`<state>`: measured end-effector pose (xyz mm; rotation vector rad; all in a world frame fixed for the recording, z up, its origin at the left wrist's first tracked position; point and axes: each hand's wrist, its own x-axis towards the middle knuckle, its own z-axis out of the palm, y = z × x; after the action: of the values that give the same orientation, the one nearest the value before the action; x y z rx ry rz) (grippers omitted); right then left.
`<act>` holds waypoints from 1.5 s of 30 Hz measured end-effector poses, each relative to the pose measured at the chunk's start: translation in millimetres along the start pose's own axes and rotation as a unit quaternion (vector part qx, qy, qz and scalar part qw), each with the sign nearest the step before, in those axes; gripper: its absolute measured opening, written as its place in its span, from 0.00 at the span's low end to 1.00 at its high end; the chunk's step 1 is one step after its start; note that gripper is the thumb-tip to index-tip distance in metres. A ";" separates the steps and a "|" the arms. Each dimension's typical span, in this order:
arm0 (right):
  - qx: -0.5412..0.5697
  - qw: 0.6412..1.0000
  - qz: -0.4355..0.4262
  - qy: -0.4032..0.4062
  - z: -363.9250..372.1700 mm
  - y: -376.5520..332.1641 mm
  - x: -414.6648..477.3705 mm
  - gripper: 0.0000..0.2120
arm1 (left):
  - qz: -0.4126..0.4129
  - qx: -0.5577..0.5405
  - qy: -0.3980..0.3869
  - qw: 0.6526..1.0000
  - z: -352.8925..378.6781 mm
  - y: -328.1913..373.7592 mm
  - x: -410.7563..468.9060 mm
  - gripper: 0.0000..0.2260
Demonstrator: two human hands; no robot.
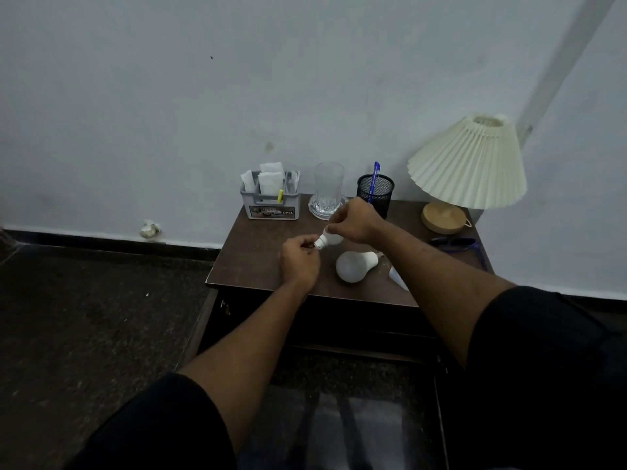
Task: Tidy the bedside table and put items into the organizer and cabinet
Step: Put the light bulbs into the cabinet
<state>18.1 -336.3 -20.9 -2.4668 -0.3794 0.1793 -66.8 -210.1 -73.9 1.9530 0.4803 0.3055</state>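
Clutter dots a dark bedside surface [258, 259] in the head camera's view, with a grey organizer [270, 201] stuffed with white packets [271, 179] at its back left corner. In front of the organizer and to its right, a person holds a small white bulb [329, 239] clear of the wood between both hands. The left hand [300, 262] curls its fingers in to pinch the metal cap end, and the right hand [353, 220] closes over the rounded end from above. Whether they are twisting it or merely steadying it cannot be told.

A larger bulb [354, 266] lies on its side further right of the organizer and nearer the camera, just beside the held one. Along the wall to the organizer's right stand a cut glass [328, 189], a black mesh cup [375, 195] with a blue pen [374, 178], then a pleated lamp [470, 164]. Blue-framed glasses [454, 244] lie far right of the organizer. The cabinet [356, 323] sits below the organizer, under the surface.

The step in hand looks to be gathering the bulbs for storage. The next move likely carries the small bulb to the organizer or cabinet, which calls for a gentle grip and one hand freed.
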 end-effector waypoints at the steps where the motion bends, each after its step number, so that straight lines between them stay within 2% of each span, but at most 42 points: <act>1: 0.006 1.000 -0.002 0.001 -1.5 -3.6 -3.9 0.10 | -0.006 -0.010 0.005 1.000 -3.6 1.2 -1.6 0.14; 9: 0.053 0.997 -0.015 0.062 2.3 -34.0 -56.7 0.09 | -0.028 -0.097 0.016 0.995 -45.0 11.6 -29.7 0.11; 13: 0.139 0.986 0.005 0.091 12.5 -46.1 -90.0 0.07 | -0.046 -0.161 0.019 0.986 -67.4 7.9 -53.2 0.10; 17: 0.200 0.974 0.009 0.106 31.7 -53.2 -129.3 0.10 | -0.070 -0.215 0.015 0.974 -86.8 -6.7 -79.2 0.12; 21: 0.253 0.964 0.015 0.080 59.4 -50.6 -169.8 0.15 | -0.104 -0.246 0.024 0.963 -99.3 -36.2 -104.2 0.10; 25: 0.285 0.956 0.028 0.070 96.3 -38.2 -193.6 0.14 | -0.133 -0.240 0.033 0.961 -99.9 -68.2 -119.7 0.04; 30: 0.296 0.949 0.094 0.055 141.5 -14.1 -190.8 0.12 | -0.174 -0.196 0.022 0.965 -85.9 -108.7 -119.7 0.07; 33: 0.308 0.942 0.122 0.050 165.4 -1.9 -178.3 0.11 | -0.186 -0.161 0.022 0.969 -75.7 -127.1 -108.9 0.10; 37: 0.304 0.941 0.146 0.039 191.6 6.1 -154.6 0.17 | -0.203 -0.130 0.041 0.970 -64.9 -144.5 -87.5 0.09; 42: 0.285 0.945 0.156 0.047 218.7 13.0 -116.6 0.13 | -0.223 -0.089 0.055 0.969 -54.5 -162.9 -54.6 0.09; 45: 0.266 0.951 0.157 0.028 228.7 13.6 -91.3 0.15 | -0.232 -0.073 0.057 0.968 -45.7 -171.7 -37.7 0.10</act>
<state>-115.3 -245.1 -207.3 -1.9727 0.0880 0.3002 -152.7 -127.7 -211.2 1.6289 0.9428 0.1473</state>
